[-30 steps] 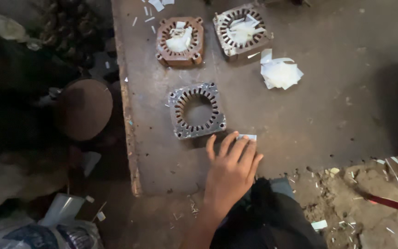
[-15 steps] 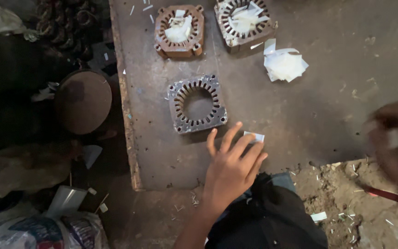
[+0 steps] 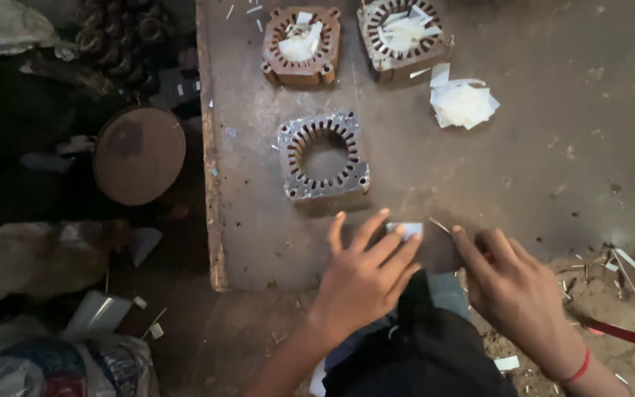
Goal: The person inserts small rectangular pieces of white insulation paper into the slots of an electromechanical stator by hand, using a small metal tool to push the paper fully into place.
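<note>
We see a broad, dark metal bench (image 3: 523, 169) filling most of the view, its left edge running down beside a cluttered floor. On that floor, left of the bench, lies a round rusty-brown disc (image 3: 140, 153), with crumpled bags and scraps below it. On the bench nearest us sits a square grey stator core (image 3: 323, 156), its slotted ring bare and its centre hollow. Farther back stand two more cores: a rusty brown stator core (image 3: 301, 45) with white paper pieces in it, and to its right a grey stator core (image 3: 403, 31), also stuffed with white paper. Just right of that one lies a small heap of white paper pieces (image 3: 463, 103) on the bare bench. Near the front edge, our left hand (image 3: 365, 276) lies flat with its fingers spread, the fingertips pressing down on a small white paper slip (image 3: 406, 229) just in front of the bare core; the hand grips nothing. Our right hand (image 3: 512, 287), a red band at its wrist, reaches in just beside it with fingers loosely curled, the forefinger pointing toward a thin sliver (image 3: 439, 225) next to the slip; we cannot tell whether it touches it.
</note>
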